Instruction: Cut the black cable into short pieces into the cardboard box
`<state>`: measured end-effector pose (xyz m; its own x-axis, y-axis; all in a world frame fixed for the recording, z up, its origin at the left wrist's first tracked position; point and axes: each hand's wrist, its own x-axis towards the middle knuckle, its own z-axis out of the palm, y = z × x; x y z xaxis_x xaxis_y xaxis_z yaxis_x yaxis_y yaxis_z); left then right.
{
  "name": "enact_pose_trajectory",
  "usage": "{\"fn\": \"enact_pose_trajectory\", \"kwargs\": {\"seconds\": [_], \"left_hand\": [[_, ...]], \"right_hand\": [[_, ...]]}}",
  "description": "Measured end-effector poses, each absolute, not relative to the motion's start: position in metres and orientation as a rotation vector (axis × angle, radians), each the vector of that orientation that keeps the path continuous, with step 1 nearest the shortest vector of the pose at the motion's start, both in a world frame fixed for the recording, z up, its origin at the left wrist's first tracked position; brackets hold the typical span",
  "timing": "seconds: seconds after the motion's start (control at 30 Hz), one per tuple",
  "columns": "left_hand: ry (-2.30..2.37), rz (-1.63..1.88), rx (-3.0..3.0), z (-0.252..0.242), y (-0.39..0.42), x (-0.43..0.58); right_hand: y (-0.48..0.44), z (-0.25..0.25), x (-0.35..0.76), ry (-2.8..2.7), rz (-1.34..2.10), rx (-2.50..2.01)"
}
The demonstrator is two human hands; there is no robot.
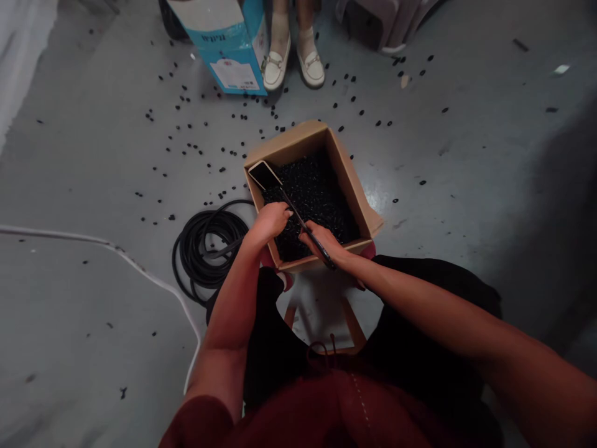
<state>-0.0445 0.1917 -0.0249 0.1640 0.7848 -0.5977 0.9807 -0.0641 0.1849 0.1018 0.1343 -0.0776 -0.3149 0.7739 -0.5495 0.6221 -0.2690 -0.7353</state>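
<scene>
An open cardboard box [353, 180] stands between my knees, holding a heap of small black pieces [312, 186]. My right hand [319, 238], at the box's near side, is closed around a long, thin dark tool [321, 250]; its exact kind is unclear. The tool slants up and left over the heap. Just left of it, my left hand [274, 219] has its fingers pinched together. A coil of black hose [198, 239] lies on the floor to the left, and one strand runs to my left hand, where the held part is mostly hidden. A dark flat object with a pale rim [264, 175] rests in the box's far left corner.
Many small black rings are scattered over the grey floor [112, 162]. A blue and white carton [233, 50] stands ahead, beside another person's white shoes [276, 70]. A plastic stool [392, 25] is at the top right. A white cable [140, 270] crosses the left side.
</scene>
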Motion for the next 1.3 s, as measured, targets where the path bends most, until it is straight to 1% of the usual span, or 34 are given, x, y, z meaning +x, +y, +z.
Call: {"fn": "enact_pose_trajectory", "kwargs": {"seconds": [0.1,0.23,0.43,0.53,0.83,1.03,1.3], "left_hand": [[1.661,-0.463,1.894,-0.027,0.193,-0.049],[1.643,-0.363,1.872,-0.029,0.193,-0.057],[1.609,-0.14,1.769,-0.025,0.193,-0.06],[1.625,-0.057,1.719,-0.019,0.193,-0.061],[1.649,0.113,1.654,-0.005,0.194,-0.067],[1.729,0.252,1.567,-0.004,0.195,-0.072],[1.751,0.276,1.545,0.0,0.196,-0.076]], "right_hand": [[0.134,-0.076,0.102,-1.804,1.627,-1.762],[0.136,-0.07,0.102,-1.733,1.644,-1.749],[0.142,-0.064,0.105,-1.224,2.006,-1.62],[0.148,-0.058,0.107,-1.086,2.045,-1.566],[0.165,-0.03,0.113,-1.246,1.944,-1.577],[0.161,-0.044,0.11,-1.471,1.792,-1.579],[0.154,-0.058,0.108,-1.612,1.752,-1.519]]}}
